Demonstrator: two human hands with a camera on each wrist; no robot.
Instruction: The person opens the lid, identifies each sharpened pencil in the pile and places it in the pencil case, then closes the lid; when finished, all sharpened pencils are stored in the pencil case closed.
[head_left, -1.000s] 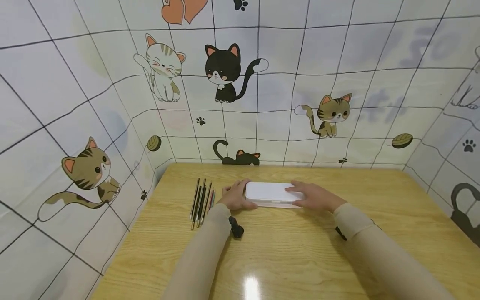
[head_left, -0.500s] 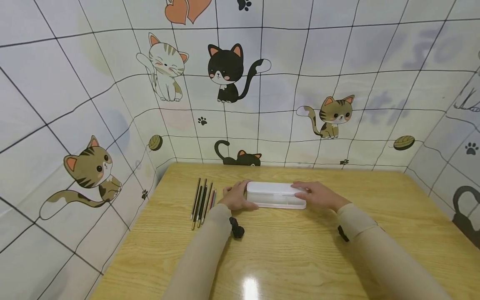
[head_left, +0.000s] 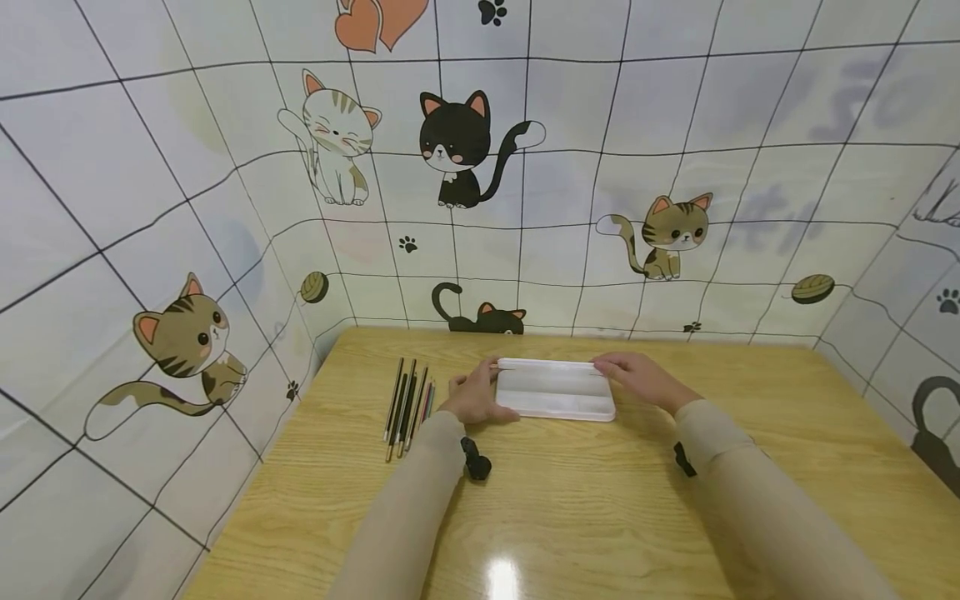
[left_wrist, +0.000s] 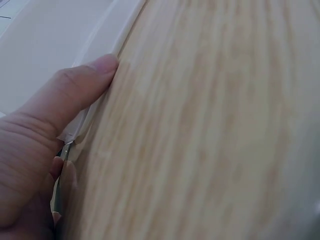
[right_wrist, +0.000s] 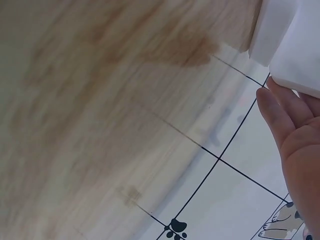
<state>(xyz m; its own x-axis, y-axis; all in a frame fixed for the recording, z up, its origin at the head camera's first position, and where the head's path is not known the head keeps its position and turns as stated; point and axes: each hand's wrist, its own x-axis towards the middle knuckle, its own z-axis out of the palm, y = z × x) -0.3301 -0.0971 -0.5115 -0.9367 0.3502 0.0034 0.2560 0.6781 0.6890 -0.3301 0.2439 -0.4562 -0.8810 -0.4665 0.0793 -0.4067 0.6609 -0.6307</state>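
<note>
A white pencil case lies on the table with its lid swung up at the back, and its pale inside shows. My left hand grips the left end; in the left wrist view its thumb lies along the case's rim, while the other fingers are mostly hidden. At the lid's right corner my right hand holds the edge with its fingertips. The right wrist view shows those fingers against the white lid corner.
Several slim black brushes or pencils lie side by side left of my left hand, with a few coloured pencils beside them. The wooden table meets a cat-patterned cloth wall at the back and sides.
The pencil case's lid has gone from shut to swung up towards the back. My right hand has moved slightly back with the lid; my left hand stays at the left end.
</note>
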